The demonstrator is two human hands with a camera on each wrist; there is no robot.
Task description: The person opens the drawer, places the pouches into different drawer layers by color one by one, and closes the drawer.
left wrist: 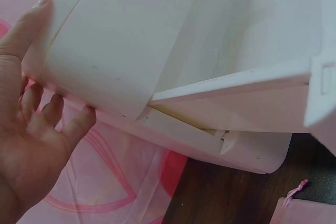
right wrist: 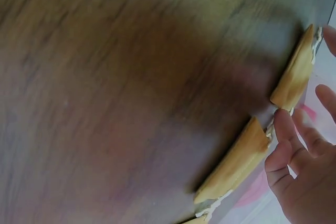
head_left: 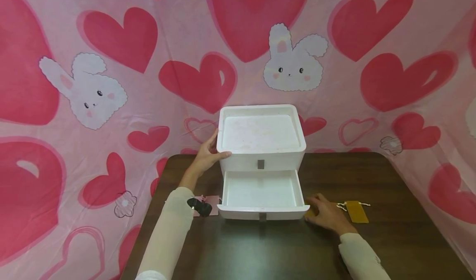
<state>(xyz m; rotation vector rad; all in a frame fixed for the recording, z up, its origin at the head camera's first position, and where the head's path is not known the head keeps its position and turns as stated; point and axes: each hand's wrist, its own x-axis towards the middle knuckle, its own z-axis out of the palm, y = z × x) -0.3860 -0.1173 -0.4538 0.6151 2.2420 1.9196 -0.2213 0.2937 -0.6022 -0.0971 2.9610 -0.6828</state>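
Note:
A white two-drawer storage box (head_left: 260, 133) stands at the table's back, its lower drawer (head_left: 262, 191) pulled out and its upper one closed. My left hand (head_left: 208, 158) rests against the box's left side. Its thumb lies at the front corner; in the left wrist view the fingertips (left wrist: 86, 114) touch the side wall. By the drawer's right front corner, my right hand (head_left: 329, 216) reaches over a mustard-yellow drawstring pouch (head_left: 311, 213), partly covering it. The right wrist view has its fingers apart beside yellow pouches (right wrist: 233, 163), with nothing held between them.
Another yellow pouch (head_left: 357, 211) with white cords lies right of my right hand. Pink pouches (head_left: 213, 201) lie left of the drawer, partly behind my left wrist's black camera. The dark wooden table (head_left: 238, 255) meets a pink heart-and-bunny cloth (head_left: 238, 81) behind.

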